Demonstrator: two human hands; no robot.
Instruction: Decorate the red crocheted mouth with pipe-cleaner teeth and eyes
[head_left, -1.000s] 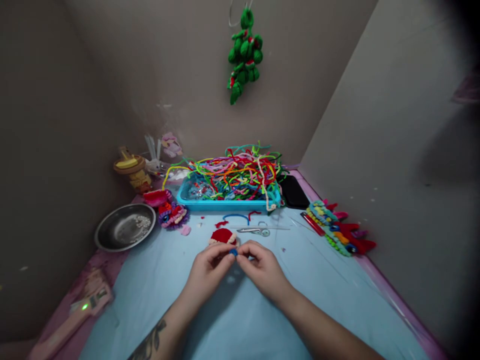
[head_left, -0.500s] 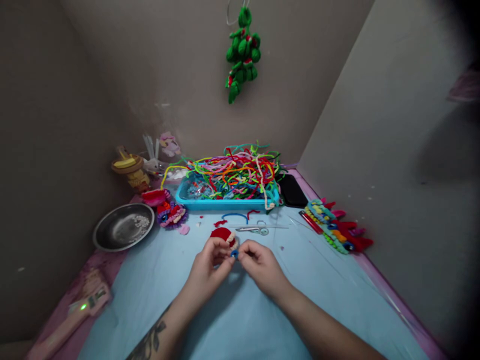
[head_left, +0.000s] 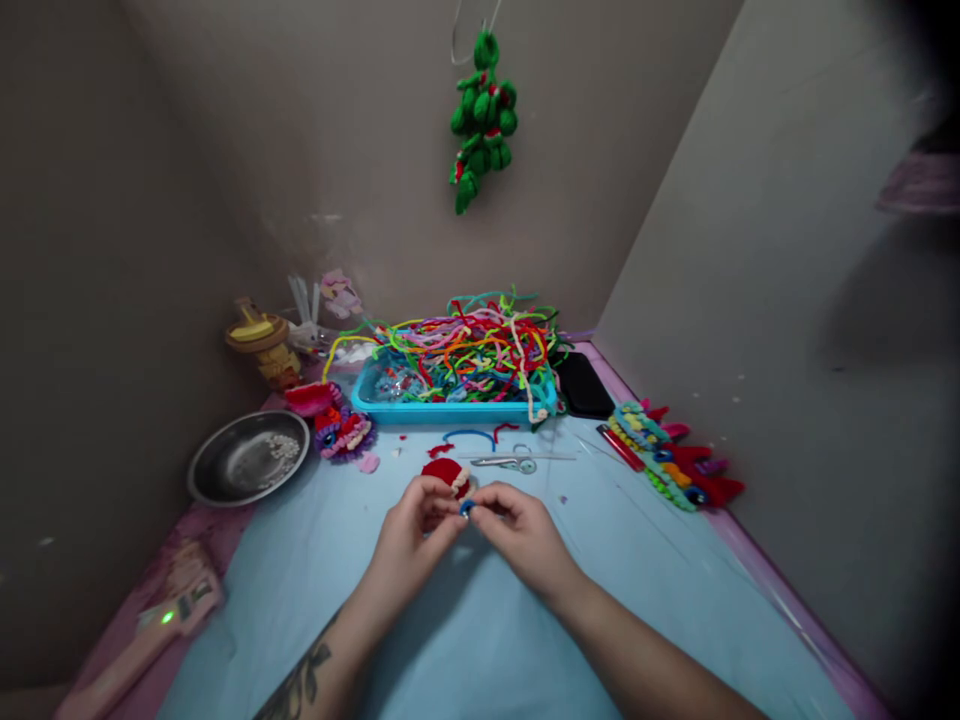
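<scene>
As left hand [head_left: 421, 525] and right hand [head_left: 517, 525] are pinching small round blue piece [head_left: 466, 508] between them, adjusting is seemingly needing steadiness next.

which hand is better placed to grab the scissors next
Probably the right hand: the scissors lie just beyond it, while the left hand is farther off. Both hold the small blue piece.

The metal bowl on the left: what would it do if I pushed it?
The metal bowl looks rigid, so it should keep its shape. Its smooth, shiny surface suggests it may slide fairly easily. The small white bits gathered toward one side would probably shift about.
</scene>
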